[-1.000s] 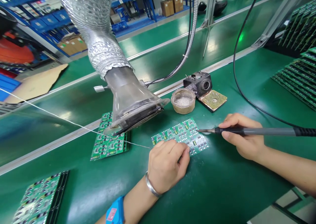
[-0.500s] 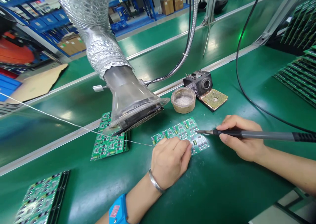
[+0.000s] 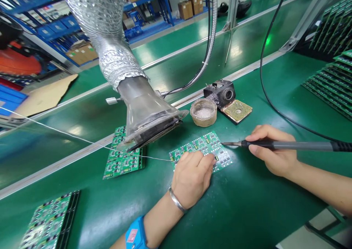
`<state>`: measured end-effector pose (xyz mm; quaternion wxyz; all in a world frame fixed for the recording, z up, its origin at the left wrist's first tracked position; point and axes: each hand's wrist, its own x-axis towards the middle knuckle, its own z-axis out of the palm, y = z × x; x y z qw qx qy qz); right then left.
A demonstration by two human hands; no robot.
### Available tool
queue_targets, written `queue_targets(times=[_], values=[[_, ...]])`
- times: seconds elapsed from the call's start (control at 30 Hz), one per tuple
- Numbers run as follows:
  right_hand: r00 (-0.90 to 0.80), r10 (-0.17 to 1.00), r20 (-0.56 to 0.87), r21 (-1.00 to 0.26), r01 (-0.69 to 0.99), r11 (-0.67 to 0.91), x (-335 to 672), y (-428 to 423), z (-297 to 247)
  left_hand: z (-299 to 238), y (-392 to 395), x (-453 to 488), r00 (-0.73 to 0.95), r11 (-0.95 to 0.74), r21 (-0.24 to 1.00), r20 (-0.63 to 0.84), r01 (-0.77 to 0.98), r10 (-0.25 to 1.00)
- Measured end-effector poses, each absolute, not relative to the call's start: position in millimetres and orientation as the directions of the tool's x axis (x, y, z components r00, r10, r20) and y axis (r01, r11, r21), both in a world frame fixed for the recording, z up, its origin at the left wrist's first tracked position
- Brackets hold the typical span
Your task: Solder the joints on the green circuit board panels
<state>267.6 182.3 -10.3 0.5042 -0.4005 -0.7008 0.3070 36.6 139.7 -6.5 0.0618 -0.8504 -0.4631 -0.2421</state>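
A green circuit board (image 3: 224, 157) lies flat on the bench under my left hand (image 3: 194, 177), which rests over its near side with curled fingers. A thin solder wire (image 3: 155, 158) runs from the left into that hand; the fingertips hide its end. My right hand (image 3: 275, 150) grips a soldering iron (image 3: 302, 145) like a pen. Its metal tip points left at the board's right edge, and I cannot tell whether it touches. A silver bangle and a blue wrist strap (image 3: 136, 234) are on my left arm.
A fume hood (image 3: 148, 111) hangs left of the board, over a stack of boards (image 3: 121, 161). Another stack (image 3: 46, 223) stands near left. Behind are a round tub (image 3: 203, 112) and an iron stand (image 3: 224, 93). Racked boards (image 3: 332, 84) and a black cable (image 3: 264, 77) are right.
The iron's tip has drawn back a little to the right, from over the board to its edge. My left hand stays on the board, and the view has shifted slightly.
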Motion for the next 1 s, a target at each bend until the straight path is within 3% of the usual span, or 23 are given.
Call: queue_targets(times=[0.37,0.63,0.8,1.0], values=[[-0.229,0.853,0.47,-0.802,0.292,0.521,268,182,-11,-8,146,38,0.469,-0.562,0.101,0.443,0.821,0.764],[-0.227,0.828,0.513,-0.797,0.231,0.558,270,181,-12,-10,147,38,0.464,-0.565,0.109,0.457,0.818,0.759],[-0.154,0.777,0.611,-0.76,0.16,0.63,271,182,-9,-3,140,32,0.409,-0.546,0.176,0.489,0.819,0.771],[-0.221,0.687,0.692,-0.653,0.213,0.727,272,180,-7,28,110,13,0.391,-0.553,0.29,0.463,0.781,0.795]])
